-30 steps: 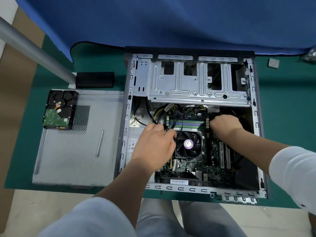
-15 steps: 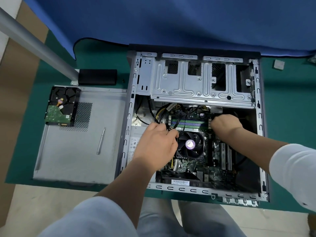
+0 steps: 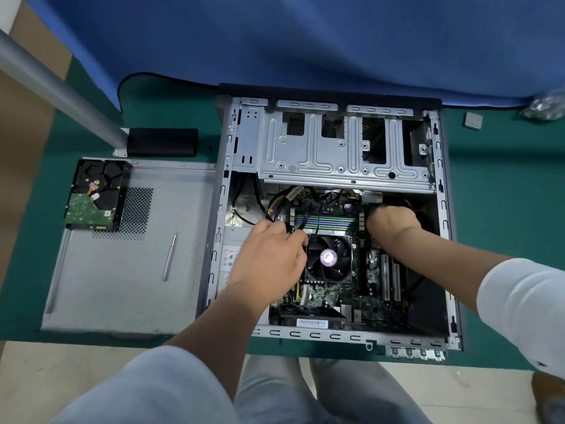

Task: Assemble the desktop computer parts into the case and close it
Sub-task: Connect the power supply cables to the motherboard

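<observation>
The open grey computer case (image 3: 336,335) lies flat on the green table. Inside are the motherboard (image 3: 376,304), its black CPU fan (image 3: 328,258) and the silver drive cage (image 3: 336,148). A green memory stick (image 3: 333,231) sits in the slot nearest the fan. My left hand (image 3: 269,258) curls its fingers at the stick's left end, among black cables. My right hand (image 3: 391,221) curls down over its right end, fingertips hidden. The grey side panel (image 3: 122,286) lies left of the case, with a bare hard drive (image 3: 94,197) on its far corner.
A slim silver tool (image 3: 169,257) lies on the side panel. A black block (image 3: 162,142) and a slanting metal pole (image 3: 61,93) stand at the back left. A small grey square (image 3: 473,120) and a bag of small parts (image 3: 547,108) lie at the back right.
Both hands stay at the two ends of the memory slots, hardly moved. Only my view has shifted a little.
</observation>
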`<state>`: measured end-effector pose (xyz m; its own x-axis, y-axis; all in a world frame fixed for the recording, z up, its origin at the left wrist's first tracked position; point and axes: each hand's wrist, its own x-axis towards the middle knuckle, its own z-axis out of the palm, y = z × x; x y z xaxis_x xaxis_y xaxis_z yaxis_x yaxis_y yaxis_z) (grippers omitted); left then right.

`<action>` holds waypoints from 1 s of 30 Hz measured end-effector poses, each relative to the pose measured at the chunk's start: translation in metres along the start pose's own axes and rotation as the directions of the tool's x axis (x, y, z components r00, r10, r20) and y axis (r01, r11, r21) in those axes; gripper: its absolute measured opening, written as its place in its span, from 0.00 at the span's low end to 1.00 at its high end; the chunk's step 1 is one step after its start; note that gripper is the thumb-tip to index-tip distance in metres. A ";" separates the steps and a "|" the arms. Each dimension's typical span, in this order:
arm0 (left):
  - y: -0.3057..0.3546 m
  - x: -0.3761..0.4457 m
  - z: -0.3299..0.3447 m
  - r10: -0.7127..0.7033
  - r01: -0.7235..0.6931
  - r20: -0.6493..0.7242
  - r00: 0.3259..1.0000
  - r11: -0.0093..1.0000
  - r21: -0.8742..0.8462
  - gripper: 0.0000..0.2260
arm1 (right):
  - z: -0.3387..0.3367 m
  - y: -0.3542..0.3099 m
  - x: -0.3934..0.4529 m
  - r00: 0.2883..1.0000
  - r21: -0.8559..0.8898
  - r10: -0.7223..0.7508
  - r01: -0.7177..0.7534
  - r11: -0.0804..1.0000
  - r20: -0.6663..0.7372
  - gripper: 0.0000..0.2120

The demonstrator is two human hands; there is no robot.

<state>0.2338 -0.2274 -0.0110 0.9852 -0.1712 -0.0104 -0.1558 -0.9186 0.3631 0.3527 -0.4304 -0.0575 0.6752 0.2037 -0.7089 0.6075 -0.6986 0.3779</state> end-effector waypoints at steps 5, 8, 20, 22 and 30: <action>0.000 0.000 0.000 -0.008 0.008 0.017 1.000 1.000 -0.004 0.08 | -0.002 -0.004 0.000 0.998 0.006 0.027 -0.027 1.000 0.055 0.14; -0.001 0.000 0.000 -0.015 0.015 0.019 1.000 1.000 -0.011 0.08 | -0.003 0.001 0.001 0.999 0.015 0.013 -0.014 1.000 0.042 0.13; -0.001 0.002 -0.001 -0.009 0.010 0.017 1.000 1.000 -0.006 0.12 | 0.008 0.006 0.006 0.996 -0.028 -0.089 0.089 0.996 -0.001 0.13; -0.001 0.000 -0.001 -0.009 0.009 -0.004 1.000 1.000 0.001 0.13 | 0.008 0.006 0.005 0.996 -0.025 -0.087 0.087 0.996 -0.014 0.13; -0.001 0.000 0.000 0.014 -0.014 -0.036 0.999 1.000 -0.001 0.03 | 0.009 -0.004 0.009 0.996 -0.094 -0.087 0.085 0.992 -0.020 0.14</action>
<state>0.2334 -0.2267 -0.0115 0.9849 -0.1709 0.0283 -0.1694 -0.9159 0.3640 0.3527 -0.4317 -0.0709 0.6281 0.2772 -0.7271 0.6992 -0.6111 0.3710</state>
